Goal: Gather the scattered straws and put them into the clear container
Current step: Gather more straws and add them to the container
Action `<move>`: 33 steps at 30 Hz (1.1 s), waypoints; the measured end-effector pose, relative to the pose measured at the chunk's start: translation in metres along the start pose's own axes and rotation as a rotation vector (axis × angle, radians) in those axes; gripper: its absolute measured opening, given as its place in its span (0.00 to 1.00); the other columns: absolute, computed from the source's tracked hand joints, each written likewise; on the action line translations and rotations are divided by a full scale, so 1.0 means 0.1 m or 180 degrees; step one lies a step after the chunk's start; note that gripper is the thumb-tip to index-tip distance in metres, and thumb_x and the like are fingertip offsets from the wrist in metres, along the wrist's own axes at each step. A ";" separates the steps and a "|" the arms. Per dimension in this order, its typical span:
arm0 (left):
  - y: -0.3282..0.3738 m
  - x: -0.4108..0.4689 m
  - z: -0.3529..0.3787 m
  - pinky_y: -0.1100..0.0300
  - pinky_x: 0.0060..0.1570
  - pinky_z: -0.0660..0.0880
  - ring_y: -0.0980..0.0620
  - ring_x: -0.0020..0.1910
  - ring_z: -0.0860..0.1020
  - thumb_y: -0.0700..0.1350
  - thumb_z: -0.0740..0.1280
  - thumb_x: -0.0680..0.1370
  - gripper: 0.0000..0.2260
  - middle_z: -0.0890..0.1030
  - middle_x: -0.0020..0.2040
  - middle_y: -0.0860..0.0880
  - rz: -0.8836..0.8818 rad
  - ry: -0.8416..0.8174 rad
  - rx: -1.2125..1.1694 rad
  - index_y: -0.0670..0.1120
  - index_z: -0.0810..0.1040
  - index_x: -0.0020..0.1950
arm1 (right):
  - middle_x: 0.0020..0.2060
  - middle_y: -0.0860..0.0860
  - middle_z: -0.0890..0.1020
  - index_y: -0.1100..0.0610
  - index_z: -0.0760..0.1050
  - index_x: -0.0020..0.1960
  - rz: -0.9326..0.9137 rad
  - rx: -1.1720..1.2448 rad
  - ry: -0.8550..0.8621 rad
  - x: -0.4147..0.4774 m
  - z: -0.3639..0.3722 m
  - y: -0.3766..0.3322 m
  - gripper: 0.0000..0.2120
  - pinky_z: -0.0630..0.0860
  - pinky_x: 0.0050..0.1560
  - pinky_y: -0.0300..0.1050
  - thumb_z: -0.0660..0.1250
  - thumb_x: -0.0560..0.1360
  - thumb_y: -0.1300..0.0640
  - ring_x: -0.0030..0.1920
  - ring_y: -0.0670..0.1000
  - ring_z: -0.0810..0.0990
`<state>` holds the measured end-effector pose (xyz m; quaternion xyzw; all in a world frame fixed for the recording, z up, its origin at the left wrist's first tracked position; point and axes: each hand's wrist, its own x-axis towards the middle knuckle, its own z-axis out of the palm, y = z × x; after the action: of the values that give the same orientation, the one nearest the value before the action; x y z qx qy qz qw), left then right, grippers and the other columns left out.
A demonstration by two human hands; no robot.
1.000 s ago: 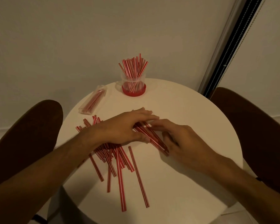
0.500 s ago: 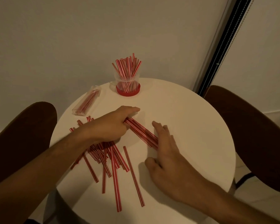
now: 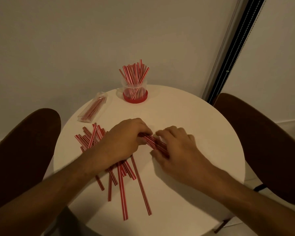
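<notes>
My left hand (image 3: pixel 124 142) and right hand (image 3: pixel 175 149) pinch a straw bundle (image 3: pixel 153 142) at mid-surface; loose straws (image 3: pixel 121 181) lie near left, the clear container (image 3: pixel 134 90) at the round surface's (image 3: pixel 203 133) far edge.

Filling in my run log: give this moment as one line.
left hand: on straw bundle | right hand: on bundle | loose straws: on table | clear container: part-filled
</notes>
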<state>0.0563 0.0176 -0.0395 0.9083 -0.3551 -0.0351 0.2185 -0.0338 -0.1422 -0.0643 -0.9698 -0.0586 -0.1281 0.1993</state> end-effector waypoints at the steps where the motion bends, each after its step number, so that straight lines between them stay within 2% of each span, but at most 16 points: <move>1: 0.01 -0.01 0.01 0.55 0.58 0.73 0.54 0.55 0.76 0.44 0.69 0.77 0.13 0.80 0.57 0.52 -0.0044 0.0066 0.0036 0.50 0.81 0.61 | 0.54 0.48 0.75 0.49 0.74 0.63 0.0014 -0.0266 0.0024 0.00 -0.02 0.03 0.17 0.65 0.53 0.47 0.64 0.77 0.45 0.54 0.50 0.69; 4: 0.04 -0.04 0.06 0.53 0.55 0.74 0.53 0.52 0.76 0.46 0.68 0.78 0.11 0.80 0.53 0.52 -0.0151 0.0238 0.0136 0.51 0.82 0.59 | 0.49 0.48 0.77 0.46 0.80 0.61 0.0015 -0.0459 0.0054 0.04 -0.10 0.10 0.14 0.63 0.48 0.47 0.65 0.77 0.45 0.51 0.51 0.69; 7: 0.09 -0.04 0.10 0.51 0.54 0.74 0.51 0.51 0.77 0.46 0.68 0.78 0.10 0.80 0.53 0.51 -0.0282 0.0361 0.0212 0.50 0.82 0.59 | 0.48 0.49 0.78 0.45 0.81 0.60 0.0000 -0.0455 0.0065 0.15 -0.13 0.17 0.12 0.65 0.47 0.47 0.66 0.78 0.47 0.50 0.52 0.70; 10: 0.12 -0.04 0.13 0.53 0.55 0.74 0.51 0.52 0.77 0.45 0.68 0.78 0.09 0.79 0.55 0.50 -0.0422 0.0490 0.0030 0.50 0.82 0.57 | 0.50 0.50 0.79 0.44 0.81 0.59 0.0062 -0.0164 0.0116 0.19 -0.11 0.25 0.11 0.70 0.51 0.49 0.67 0.78 0.51 0.52 0.52 0.72; 12: 0.13 -0.02 0.15 0.51 0.59 0.72 0.51 0.53 0.76 0.44 0.68 0.78 0.07 0.78 0.56 0.50 -0.0530 0.0529 -0.0172 0.50 0.81 0.56 | 0.54 0.53 0.80 0.45 0.82 0.59 0.0145 -0.0048 0.0244 0.18 -0.06 0.30 0.11 0.70 0.57 0.53 0.67 0.78 0.52 0.59 0.55 0.73; 14: 0.15 0.01 0.18 0.45 0.64 0.69 0.51 0.54 0.74 0.42 0.68 0.78 0.06 0.76 0.57 0.49 -0.0669 0.0473 -0.0316 0.49 0.80 0.55 | 0.54 0.56 0.81 0.46 0.81 0.59 0.0248 0.0153 0.0312 0.17 -0.01 0.34 0.12 0.69 0.59 0.52 0.66 0.79 0.56 0.63 0.58 0.71; 16: 0.18 0.05 0.22 0.43 0.66 0.67 0.52 0.53 0.73 0.39 0.67 0.78 0.07 0.73 0.59 0.48 -0.0794 0.0410 -0.0415 0.48 0.78 0.55 | 0.50 0.56 0.79 0.49 0.81 0.60 0.0314 0.0472 0.0293 0.19 0.04 0.34 0.13 0.69 0.57 0.50 0.65 0.79 0.60 0.59 0.58 0.71; 19: 0.19 0.10 0.27 0.51 0.66 0.68 0.52 0.55 0.73 0.35 0.66 0.78 0.12 0.69 0.62 0.47 -0.0861 0.0366 -0.0539 0.48 0.74 0.58 | 0.50 0.54 0.77 0.55 0.79 0.61 0.0285 0.0663 0.0274 0.23 0.08 0.32 0.13 0.70 0.59 0.49 0.63 0.79 0.65 0.56 0.54 0.72; 22: 0.21 0.13 0.30 0.63 0.57 0.68 0.49 0.62 0.73 0.34 0.65 0.77 0.18 0.68 0.66 0.47 -0.0815 0.0290 -0.0636 0.48 0.72 0.65 | 0.60 0.53 0.75 0.58 0.75 0.65 0.0298 0.0854 0.0089 0.26 0.04 0.33 0.15 0.67 0.59 0.33 0.63 0.79 0.63 0.58 0.51 0.73; 23: 0.21 0.14 0.30 0.65 0.55 0.67 0.49 0.64 0.73 0.34 0.65 0.77 0.20 0.68 0.67 0.47 -0.0791 0.0270 -0.0627 0.48 0.71 0.67 | 0.61 0.53 0.75 0.58 0.74 0.66 0.0270 0.0921 0.0007 0.27 0.02 0.34 0.15 0.65 0.56 0.28 0.63 0.79 0.62 0.58 0.48 0.74; 25: 0.21 0.15 0.30 0.65 0.56 0.66 0.49 0.64 0.73 0.34 0.65 0.77 0.22 0.68 0.68 0.48 -0.0695 0.0253 -0.0574 0.47 0.70 0.70 | 0.62 0.52 0.75 0.58 0.73 0.66 0.0192 0.0955 -0.0157 0.30 -0.04 0.35 0.16 0.65 0.53 0.23 0.65 0.79 0.57 0.56 0.45 0.74; 27: 0.20 0.15 0.28 0.65 0.57 0.66 0.49 0.64 0.73 0.35 0.66 0.78 0.21 0.70 0.68 0.48 -0.0598 0.0230 -0.0455 0.46 0.71 0.71 | 0.61 0.52 0.75 0.58 0.74 0.66 0.0078 0.0821 -0.0311 0.33 -0.10 0.38 0.17 0.67 0.56 0.27 0.67 0.79 0.56 0.56 0.46 0.75; 29: 0.18 0.14 0.24 0.63 0.57 0.68 0.49 0.61 0.74 0.37 0.66 0.78 0.19 0.72 0.65 0.48 -0.0530 0.0222 -0.0275 0.45 0.73 0.69 | 0.59 0.53 0.76 0.57 0.77 0.65 -0.0087 0.0553 -0.0391 0.37 -0.16 0.40 0.15 0.70 0.58 0.38 0.68 0.78 0.56 0.55 0.50 0.76; 33: 0.15 0.14 0.20 0.57 0.53 0.72 0.50 0.51 0.76 0.41 0.68 0.78 0.12 0.77 0.55 0.47 -0.0502 0.0423 0.0109 0.45 0.81 0.61 | 0.52 0.52 0.78 0.54 0.81 0.60 -0.0312 0.0026 -0.0413 0.48 -0.25 0.44 0.11 0.71 0.54 0.48 0.67 0.79 0.57 0.53 0.52 0.73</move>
<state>0.0531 -0.0083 -0.0498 0.9373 -0.2677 0.0142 0.2226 0.0141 -0.1890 -0.0455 -0.9712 -0.1193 -0.0744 0.1926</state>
